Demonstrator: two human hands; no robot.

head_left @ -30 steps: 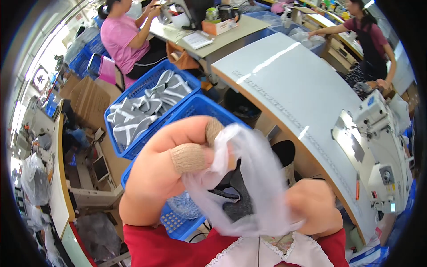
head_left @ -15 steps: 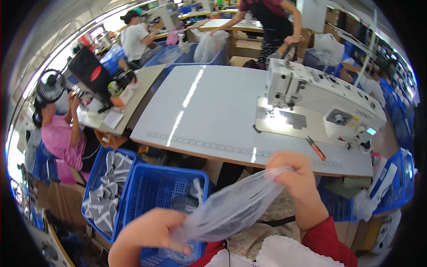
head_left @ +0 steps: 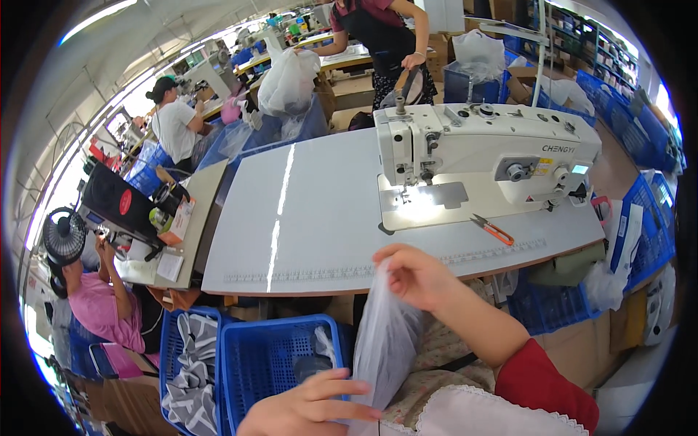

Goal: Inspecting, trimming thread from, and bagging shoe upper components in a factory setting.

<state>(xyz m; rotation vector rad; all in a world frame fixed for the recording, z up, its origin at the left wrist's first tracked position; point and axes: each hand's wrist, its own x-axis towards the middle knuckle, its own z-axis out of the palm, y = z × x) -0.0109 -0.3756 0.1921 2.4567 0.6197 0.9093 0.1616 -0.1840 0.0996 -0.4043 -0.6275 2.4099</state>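
A clear plastic bag (head_left: 389, 338) hangs gathered in front of my apron, close to the table's front edge. My right hand (head_left: 418, 277) pinches its upper end between thumb and fingers. Lower down, my left hand (head_left: 313, 407) has its fingers stretched out and apart beside the bag's lower part; whether they touch the plastic I cannot tell. Left of the bag stands a blue plastic basket (head_left: 240, 349) with dark items and some clear plastic inside.
A white sewing machine (head_left: 480, 149) with its lamp lit stands on the white table (head_left: 320, 211). Orange-handled thread snips (head_left: 494, 229) lie in front of it. Another blue basket (head_left: 166, 363) holds grey pieces with white trim. A co-worker (head_left: 378, 43) lifts a white bag (head_left: 289, 80) beyond the table.
The bag has swung from stretched sideways to hanging down. My right hand has moved left; my left hand has shifted right and spread its fingers. The co-worker has raised the white bag.
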